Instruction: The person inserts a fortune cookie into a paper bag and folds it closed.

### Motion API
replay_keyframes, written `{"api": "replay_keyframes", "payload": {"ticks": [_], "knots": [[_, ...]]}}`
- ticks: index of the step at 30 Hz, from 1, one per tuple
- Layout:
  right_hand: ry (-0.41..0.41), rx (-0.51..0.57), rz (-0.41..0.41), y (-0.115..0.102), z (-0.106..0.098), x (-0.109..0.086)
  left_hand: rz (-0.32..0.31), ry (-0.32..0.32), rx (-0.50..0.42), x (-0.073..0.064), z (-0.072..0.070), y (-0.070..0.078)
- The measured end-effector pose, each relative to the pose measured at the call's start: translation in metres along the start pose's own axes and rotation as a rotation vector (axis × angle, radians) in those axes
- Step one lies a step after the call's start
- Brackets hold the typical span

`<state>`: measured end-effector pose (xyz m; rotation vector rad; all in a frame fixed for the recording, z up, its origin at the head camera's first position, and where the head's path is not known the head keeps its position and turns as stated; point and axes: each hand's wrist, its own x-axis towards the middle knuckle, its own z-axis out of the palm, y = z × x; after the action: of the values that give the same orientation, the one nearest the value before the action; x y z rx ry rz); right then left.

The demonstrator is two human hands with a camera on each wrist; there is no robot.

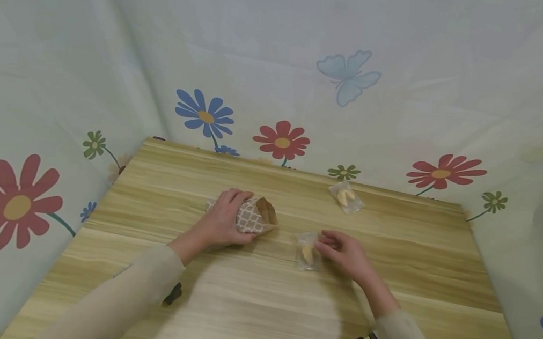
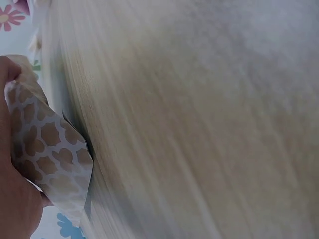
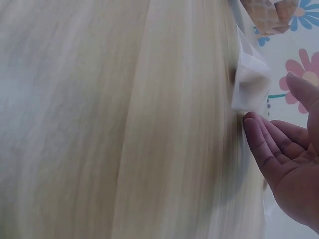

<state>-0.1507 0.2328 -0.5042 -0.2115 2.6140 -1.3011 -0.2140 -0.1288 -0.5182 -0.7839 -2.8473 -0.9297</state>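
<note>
Cookies (image 1: 308,255) clear only in head view; left fingers (image 1: 234,197) grip bag (image 1: 249,217), right fingers (image 3: 259,142) relaxed.

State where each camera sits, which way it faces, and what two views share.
Head: on the head, facing forward and down at the table; both sleeves, left hand and right hand show.
Left wrist: on that wrist, facing the table and patterned bag; part of the left hand shows.
Right wrist: on that wrist, facing the table and clear packet; the right hand shows.
Shared by head and right wrist: patterned bag, clear packet, right hand.
</note>
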Motion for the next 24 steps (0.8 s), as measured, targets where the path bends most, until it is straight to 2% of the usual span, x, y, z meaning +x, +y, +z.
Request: {"api": "replay_keyframes", "payload": {"ticks": [6,17,24], "knots": [[-0.02,0.02,-0.022,-0.004,0.008,0.008,0.005,0.011,-0.013,-0.003,-0.001,0.001],[-0.072,-0.019,-0.034,-0.017,0.02,0.013,-0.002,0.021,-0.002,-0.005,-0.004,0.002],[-0.105,-0.06,-0.046,-0.021,0.024,0.013,-0.012,-0.001,0.001,-0.006,-0.007,0.003]]}}
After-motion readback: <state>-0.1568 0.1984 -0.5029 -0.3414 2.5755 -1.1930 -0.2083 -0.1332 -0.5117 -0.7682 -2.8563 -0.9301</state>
